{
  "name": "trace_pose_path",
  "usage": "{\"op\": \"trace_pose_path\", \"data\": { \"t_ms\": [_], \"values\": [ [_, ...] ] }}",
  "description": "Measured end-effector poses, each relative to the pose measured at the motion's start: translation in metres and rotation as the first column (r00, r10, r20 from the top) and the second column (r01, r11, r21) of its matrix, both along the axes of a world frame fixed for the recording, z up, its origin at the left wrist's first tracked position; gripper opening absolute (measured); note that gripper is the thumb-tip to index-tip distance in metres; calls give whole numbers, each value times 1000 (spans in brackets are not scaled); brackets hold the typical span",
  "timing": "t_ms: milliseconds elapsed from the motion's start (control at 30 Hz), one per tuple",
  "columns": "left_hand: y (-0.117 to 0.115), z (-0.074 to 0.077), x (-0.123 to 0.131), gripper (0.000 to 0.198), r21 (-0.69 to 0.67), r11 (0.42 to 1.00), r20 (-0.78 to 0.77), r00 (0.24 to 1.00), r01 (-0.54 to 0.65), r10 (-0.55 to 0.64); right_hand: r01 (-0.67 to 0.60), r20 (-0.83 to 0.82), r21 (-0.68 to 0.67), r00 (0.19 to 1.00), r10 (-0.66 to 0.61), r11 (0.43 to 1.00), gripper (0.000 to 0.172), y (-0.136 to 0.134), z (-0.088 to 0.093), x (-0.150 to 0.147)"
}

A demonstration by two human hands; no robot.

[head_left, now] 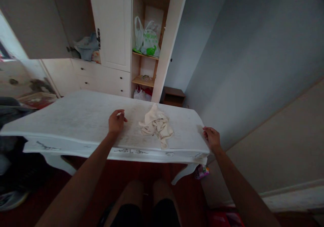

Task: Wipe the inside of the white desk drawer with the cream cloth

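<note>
A crumpled cream cloth (157,124) lies in a loose heap on the white table (76,115), right of its middle. Left of the cloth, my left hand (117,121) is over the tabletop with nothing in it, its fingers loosely bent and apart. My right hand (212,138) is at the table's right end, fingers bent toward the edge and holding nothing that I can see. Whether its fingertips touch the edge, I cannot tell. Neither hand touches the cloth.
Behind the table stands a white wardrobe (111,24) with open doors. Plastic bags (150,41) sit on its shelf, and bluish clothes (87,46) lie in the left compartment. A grey wall (227,68) rises close on the right. A small brown cabinet (174,93) stands in the back corner.
</note>
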State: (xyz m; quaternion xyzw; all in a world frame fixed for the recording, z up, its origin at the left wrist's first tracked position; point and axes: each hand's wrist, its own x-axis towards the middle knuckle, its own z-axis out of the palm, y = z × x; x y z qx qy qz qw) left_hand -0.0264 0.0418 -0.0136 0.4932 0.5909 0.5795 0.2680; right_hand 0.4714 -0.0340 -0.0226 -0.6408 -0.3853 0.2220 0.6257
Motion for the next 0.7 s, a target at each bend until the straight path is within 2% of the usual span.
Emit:
{"op": "trace_pose_path", "data": {
  "t_ms": [133, 167, 200, 233, 300, 367, 567, 700],
  "values": [
    [13, -10, -3, 87, 126, 991, 1, 999, -45, 45, 18, 16, -11, 1000, -18, 1000, 47, 2, -2, 3],
    [16, -12, -3, 90, 164, 985, -1, 999, -49, 50, 20, 24, -10, 1000, -19, 1000, 47, 2, -2, 3],
    [18, -13, -3, 85, 184, 982, 1, 999, -38, 38, 23, 31, -6, 999, -23, 1000, 47, 2, -1, 2],
    [19, -13, -2, 71, 183, 983, 1, 1000, -10, 10, 26, 37, -3, 999, -25, 1000, 47, 2, -1, 2],
    [17, -11, -1, 35, 134, 989, -10, 998, 65, -65, 27, 47, -7, 999, -27, 1000, 46, 1, 1, 1],
    [14, -7, 1, 17, 70, 992, -15, 995, 104, -104, 24, 54, -16, 998, -23, 1000, 46, 0, 1, 0],
    [9, 2, 7, 15, 28, 999, 230, 972, 36, -42, 12, 66, -29, 998, -10, 999, 44, 0, 0, 3],
    [7, 6, 10, 12, 17, 1000, 283, 959, 25, -28, 11, 78, -24, 997, -9, 1000, 40, 1, -3, 5]
  ]
}}
